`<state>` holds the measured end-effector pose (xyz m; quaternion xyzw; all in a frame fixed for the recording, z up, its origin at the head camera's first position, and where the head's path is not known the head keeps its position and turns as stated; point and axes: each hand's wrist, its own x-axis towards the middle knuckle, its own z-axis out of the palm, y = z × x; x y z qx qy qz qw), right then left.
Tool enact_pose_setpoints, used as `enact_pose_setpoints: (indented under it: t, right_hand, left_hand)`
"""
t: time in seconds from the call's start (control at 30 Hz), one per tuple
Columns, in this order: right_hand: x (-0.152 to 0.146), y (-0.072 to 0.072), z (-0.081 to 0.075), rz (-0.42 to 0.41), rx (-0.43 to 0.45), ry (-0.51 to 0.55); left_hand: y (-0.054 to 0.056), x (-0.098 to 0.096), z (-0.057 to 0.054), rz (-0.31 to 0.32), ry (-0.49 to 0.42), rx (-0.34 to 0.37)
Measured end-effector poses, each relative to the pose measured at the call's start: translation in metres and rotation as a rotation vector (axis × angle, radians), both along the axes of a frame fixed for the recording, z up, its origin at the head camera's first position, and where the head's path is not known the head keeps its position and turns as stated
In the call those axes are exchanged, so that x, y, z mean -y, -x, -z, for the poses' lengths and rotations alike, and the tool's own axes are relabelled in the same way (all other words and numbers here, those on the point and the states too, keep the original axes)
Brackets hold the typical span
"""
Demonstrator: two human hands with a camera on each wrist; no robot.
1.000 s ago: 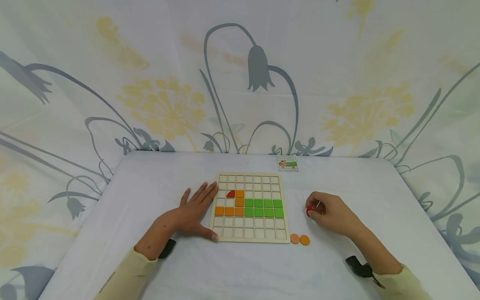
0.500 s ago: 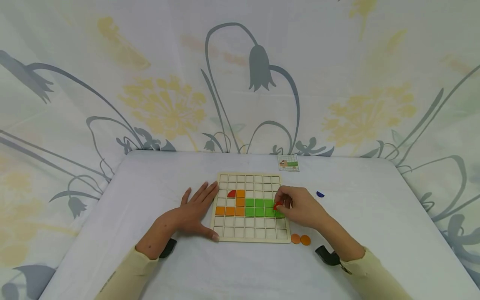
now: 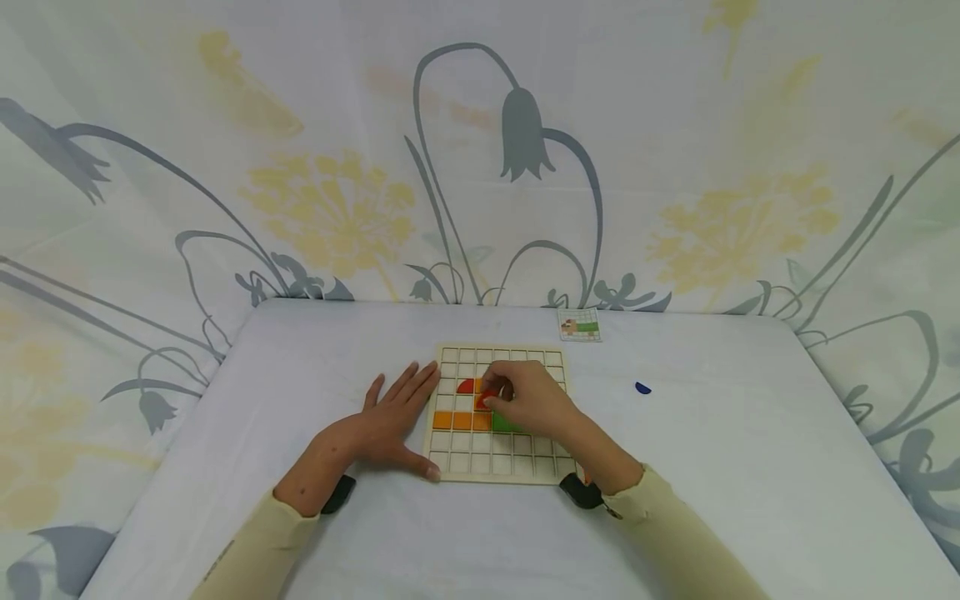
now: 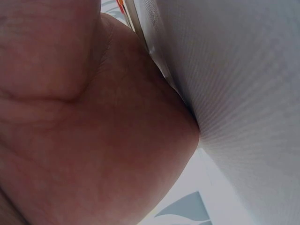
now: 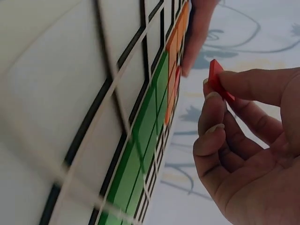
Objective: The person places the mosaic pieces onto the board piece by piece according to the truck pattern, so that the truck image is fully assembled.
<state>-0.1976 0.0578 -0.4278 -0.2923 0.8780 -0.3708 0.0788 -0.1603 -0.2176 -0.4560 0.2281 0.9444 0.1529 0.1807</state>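
Between thumb and fingertips, my right hand pinches a small red piece above the board, close to the orange column. The wooden grid board lies flat on the table. Orange square tiles fill cells at its left, and green tiles stand beside them, partly covered by my right hand in the head view. A red rounded piece sits in a cell left of the orange column. My left hand lies with straight, spread fingers, touching the board's left edge.
A small printed card with a coloured grid picture lies behind the board. To the right, a dark blue half-round piece rests on the white table cover. The right wrist hides most of the orange discs near the board's front right corner.
My right hand has moved left from beside the board to above its orange tiles, carrying the red piece. The blue piece came into sight as it left. My left hand stays still.
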Motion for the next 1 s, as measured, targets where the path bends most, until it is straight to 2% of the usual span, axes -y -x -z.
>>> enact_pose_setpoints:
  t: [0.23, 0.5, 0.67, 1.0]
  right_hand:
    - [0.034, 0.007, 0.005, 0.02, 0.022, -0.002]
    - [0.057, 0.014, 0.009, 0.014, 0.053, -0.026]
    - [0.065, 0.015, 0.008, 0.021, 0.066, -0.039]
    - [0.07, 0.015, 0.009, 0.034, 0.014, -0.106]
  left_hand:
    - [0.0, 0.0, -0.001, 0.01, 0.007, -0.01]
    - [-0.001, 0.0, -0.001, 0.018, -0.001, -0.02]
    - [-0.001, 0.0, -0.002, 0.022, 0.0, -0.021]
    - [-0.001, 0.001, 0.0, 0.02, -0.001, -0.018]
